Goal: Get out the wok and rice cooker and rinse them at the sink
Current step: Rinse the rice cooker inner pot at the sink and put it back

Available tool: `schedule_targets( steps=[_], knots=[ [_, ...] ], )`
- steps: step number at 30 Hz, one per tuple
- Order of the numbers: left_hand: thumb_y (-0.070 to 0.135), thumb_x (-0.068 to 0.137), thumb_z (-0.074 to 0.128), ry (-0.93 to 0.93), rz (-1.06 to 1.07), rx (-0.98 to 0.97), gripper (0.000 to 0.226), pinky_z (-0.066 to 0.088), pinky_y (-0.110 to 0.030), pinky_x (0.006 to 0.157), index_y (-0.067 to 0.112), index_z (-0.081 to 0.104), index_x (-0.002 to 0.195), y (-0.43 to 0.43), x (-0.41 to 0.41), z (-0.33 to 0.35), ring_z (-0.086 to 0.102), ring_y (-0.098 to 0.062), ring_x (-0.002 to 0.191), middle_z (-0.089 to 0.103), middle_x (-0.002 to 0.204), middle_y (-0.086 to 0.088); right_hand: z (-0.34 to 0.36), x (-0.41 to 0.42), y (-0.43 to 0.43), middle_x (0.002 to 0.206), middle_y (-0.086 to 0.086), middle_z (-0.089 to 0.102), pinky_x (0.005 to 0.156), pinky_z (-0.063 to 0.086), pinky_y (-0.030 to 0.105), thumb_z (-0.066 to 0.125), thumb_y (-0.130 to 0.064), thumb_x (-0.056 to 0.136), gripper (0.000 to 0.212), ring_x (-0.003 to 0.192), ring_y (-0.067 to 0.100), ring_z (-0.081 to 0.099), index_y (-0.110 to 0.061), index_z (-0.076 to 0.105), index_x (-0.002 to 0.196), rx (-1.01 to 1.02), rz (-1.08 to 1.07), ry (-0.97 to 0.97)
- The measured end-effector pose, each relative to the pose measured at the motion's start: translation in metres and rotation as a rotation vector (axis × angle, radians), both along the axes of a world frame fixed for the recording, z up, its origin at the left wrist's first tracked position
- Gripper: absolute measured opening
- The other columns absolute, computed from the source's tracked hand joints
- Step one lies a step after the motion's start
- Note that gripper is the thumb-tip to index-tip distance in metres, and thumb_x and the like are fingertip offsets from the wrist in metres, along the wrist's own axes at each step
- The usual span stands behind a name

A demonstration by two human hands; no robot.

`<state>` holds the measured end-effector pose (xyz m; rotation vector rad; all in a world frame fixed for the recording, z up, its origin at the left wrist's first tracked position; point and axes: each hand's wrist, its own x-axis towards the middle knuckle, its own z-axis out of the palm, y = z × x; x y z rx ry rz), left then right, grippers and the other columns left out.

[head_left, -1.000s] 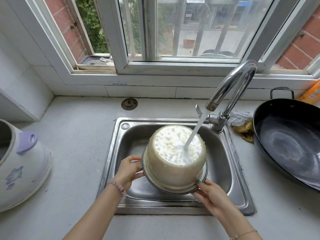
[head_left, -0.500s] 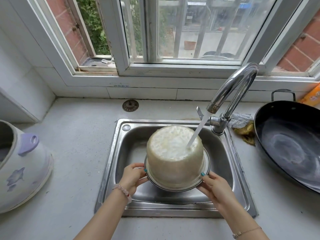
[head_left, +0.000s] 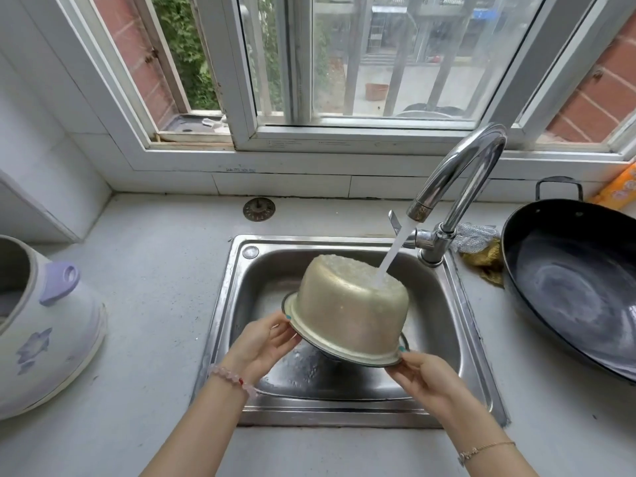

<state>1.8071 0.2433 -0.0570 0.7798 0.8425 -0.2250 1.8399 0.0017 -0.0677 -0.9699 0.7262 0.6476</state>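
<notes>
Holds the rice cooker's inner pot (head_left: 351,304) upside down and tilted over the sink (head_left: 444,325), with the left hand (head_left: 261,342) curled round the rim on one side and the right hand (head_left: 426,376) pinching it on the other. Catches the water stream (head_left: 392,253) from the faucet (head_left: 457,173) on the upturned base (splashing there). Has the wok (head_left: 578,287) sitting on the counter (head_left: 155,287) right of the sink, the rice cooker body (head_left: 44,325) to the left.

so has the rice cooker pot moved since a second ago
Yes, the rice cooker pot tilted leftward; water from the faucet now hits its right edge, not centre.
</notes>
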Motion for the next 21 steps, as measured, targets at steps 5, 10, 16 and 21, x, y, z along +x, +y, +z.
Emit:
schedule_targets(
  steps=[5,10,16,21],
  knots=[
    [-0.003,0.087,0.055,-0.130,0.000,0.104,0.011,0.060,-0.028,0.063,-0.003,0.065,0.082,-0.010,0.003,0.024,0.070,-0.020,0.069,0.072,0.077,-0.015,-0.011,-0.008,0.008,0.059,0.019,0.067,0.043,0.054,0.026,0.036,0.011,0.094,0.021,0.059,0.028,0.067,0.014,0.055,0.083,-0.013,0.027,0.030],
    [-0.005,0.085,0.057,-0.155,0.065,0.101,0.006,0.060,-0.030,0.064,-0.006,0.063,0.087,-0.023,0.015,0.037,0.070,-0.022,0.067,0.070,0.078,-0.017,-0.015,-0.016,0.010,0.084,0.023,0.065,0.053,0.058,0.028,0.044,0.002,0.095,0.015,0.075,0.029,0.064,0.010,0.056,0.100,-0.159,0.122,-0.016],
    [-0.003,0.086,0.059,-0.089,0.100,0.129,0.004,0.058,-0.032,0.065,-0.007,0.057,0.084,-0.027,0.033,0.043,0.066,-0.028,0.079,0.065,0.085,-0.021,-0.004,-0.028,0.005,0.112,-0.003,0.060,0.090,0.043,0.027,0.059,-0.011,0.087,0.024,0.106,0.011,0.055,-0.020,0.061,0.110,-0.720,0.438,-0.592],
    [-0.003,0.085,0.060,-0.077,0.067,0.096,0.005,0.059,-0.033,0.060,-0.004,0.055,0.088,-0.037,0.038,0.046,0.066,-0.025,0.074,0.064,0.081,-0.020,-0.002,-0.033,0.017,0.106,-0.010,0.051,0.074,0.038,0.023,0.073,-0.025,0.076,0.020,0.096,0.009,0.054,-0.023,0.059,0.091,-1.099,0.516,-0.896]
  ],
)
